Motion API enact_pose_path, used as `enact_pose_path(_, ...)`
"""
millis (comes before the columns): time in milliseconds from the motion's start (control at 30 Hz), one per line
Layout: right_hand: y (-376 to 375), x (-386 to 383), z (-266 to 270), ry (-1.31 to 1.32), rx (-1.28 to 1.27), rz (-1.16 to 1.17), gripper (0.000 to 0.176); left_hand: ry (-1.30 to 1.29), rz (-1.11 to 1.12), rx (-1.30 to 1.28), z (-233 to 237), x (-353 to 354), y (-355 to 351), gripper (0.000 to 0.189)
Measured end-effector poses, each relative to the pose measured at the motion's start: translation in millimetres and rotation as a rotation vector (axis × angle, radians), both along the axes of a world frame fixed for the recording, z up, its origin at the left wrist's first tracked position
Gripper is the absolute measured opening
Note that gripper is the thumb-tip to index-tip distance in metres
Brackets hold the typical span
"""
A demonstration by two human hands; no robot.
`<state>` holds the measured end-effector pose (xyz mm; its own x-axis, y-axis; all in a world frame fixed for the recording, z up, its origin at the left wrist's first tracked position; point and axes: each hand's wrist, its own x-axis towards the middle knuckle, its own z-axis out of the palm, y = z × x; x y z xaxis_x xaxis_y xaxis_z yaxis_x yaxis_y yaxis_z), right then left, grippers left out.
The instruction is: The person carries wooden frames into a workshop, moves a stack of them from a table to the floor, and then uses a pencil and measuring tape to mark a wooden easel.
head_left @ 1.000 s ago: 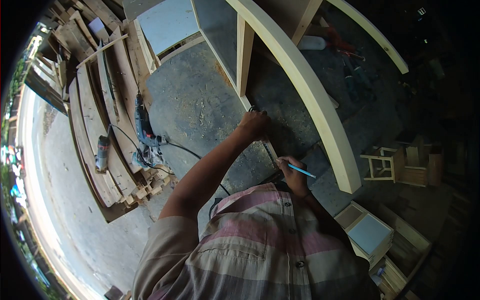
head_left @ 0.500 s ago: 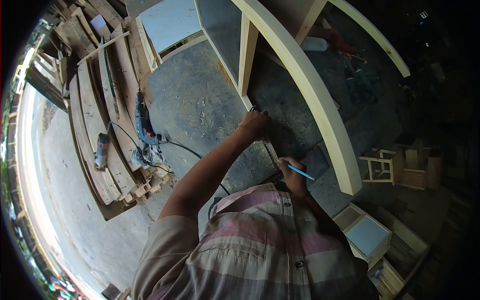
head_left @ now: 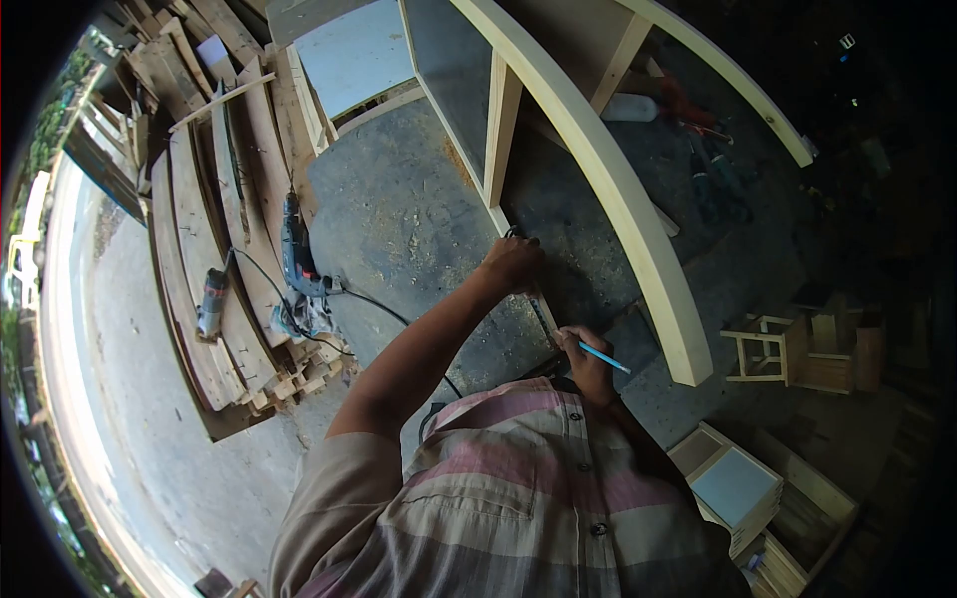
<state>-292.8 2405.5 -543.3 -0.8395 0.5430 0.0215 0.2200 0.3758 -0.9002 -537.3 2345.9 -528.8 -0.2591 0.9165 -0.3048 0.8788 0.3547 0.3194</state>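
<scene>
My left hand is closed over the lower rail of a wooden frame, with a small dark object, seemingly a tape measure, mostly hidden in it. From there a narrow marked strip runs along the rail towards my right hand. That hand is closed around a light-blue pencil, whose far end points right, away from the rail. Beyond both hands extends the pale wooden frame with its dark panel. A thick curved wooden piece arches past on the right.
On the left, a drill and a grinder lie on stacked curved boards. A black cable crosses beside my left arm. Sawdust covers the dark work surface. Small wooden stools and drawer boxes stand at right.
The whole view has shifted slightly. Both hands stay at nearly the same places along the rail, and the pencil has tilted a little more downwards to the right.
</scene>
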Motion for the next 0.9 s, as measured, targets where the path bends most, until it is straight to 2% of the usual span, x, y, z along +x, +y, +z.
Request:
enact_pose_path(67,2.8,4.6,-1.3,0.052,-0.169,-0.105,0.020,-0.081,-0.089,0.118,-8.0,-8.4,-13.9,0.042)
enact_pose_path(100,7.2,7.7,1.4,0.066,-0.167,-0.088,0.020,-0.064,-0.074,0.122,-2.7,-15.2,-21.4,0.042)
enact_pose_path(167,20.8,17.8,8.8,0.003,-0.155,-0.223,0.023,-0.338,0.072,-0.101,9.5,-30.7,-41.4,0.044)
enact_pose_path(200,29.2,25.1,2.6,0.016,-0.152,-0.204,0.023,-0.326,0.089,-0.094,8.3,-39.8,-55.8,0.044)
enact_pose_path(267,44.3,36.0,-12.9,0.045,-0.194,-0.286,0.026,-0.499,0.543,0.041,-7.3,-57.6,-86.9,0.049)
enact_pose_path(300,48.4,37.9,-10.8,0.057,-0.192,-0.265,0.026,-0.488,0.561,0.054,-13.1,-61.4,-97.2,0.049)
enact_pose_path(367,55.3,38.1,-3.2,-0.170,-0.219,-0.285,0.030,-0.571,1.114,0.259,-24.3,-64.9,-116.3,0.054)
enact_pose_path(400,57.0,35.5,-1.1,-0.164,-0.214,-0.260,0.030,-0.564,1.135,0.273,-27.4,-64.1,-120.9,0.054)
enact_pose_path(467,58.9,29.0,2.0,-0.304,-0.096,-0.186,0.032,-0.526,1.361,0.471,-33.4,-58.2,-120.3,0.055)
enact_pose_path(500,59.2,23.1,0.9,-0.302,-0.088,-0.165,0.032,-0.523,1.380,0.484,-36.6,-57.6,-118.3,0.055)
enact_pose_path(567,61.3,15.2,-5.6,-0.308,-0.027,-0.066,0.035,-0.573,1.295,0.482,-42.7,-56.8,-112.2,0.053)
enact_pose_path(600,60.7,10.2,-6.3,-0.311,-0.084,-0.034,0.032,-0.616,1.204,0.422,-34.1,-57.0,-112.7,0.048)
enact_pose_path(633,59.8,4.7,-7.2,-0.305,-0.076,-0.033,0.032,-0.615,1.202,0.433,-27.2,-57.6,-114.0,0.048)
enact_pose_path(700,54.8,-4.1,-7.2,-0.154,-0.251,-0.047,0.029,-0.563,0.774,0.359,-12.9,-59.6,-115.8,0.035)
enact_pose_path(733,55.0,-7.2,-3.0,-0.180,-0.273,-0.028,0.028,-0.565,0.763,0.362,7.1,-60.9,-113.3,0.035)
enact_pose_path(800,51.8,-13.4,6.5,-0.192,-0.282,-0.031,0.028,-0.074,0.420,0.311,51.2,-68.0,-107.7,0.032)
enact_pose_path(833,49.4,-16.5,11.7,-0.206,-0.295,-0.021,0.029,-0.077,0.410,0.310,69.7,-70.3,-103.1,0.032)
enact_pose_path(900,44.6,-26.2,23.6,-0.160,-0.348,-0.041,0.028,0.246,0.223,0.442,105.2,-73.9,-89.5,0.027)
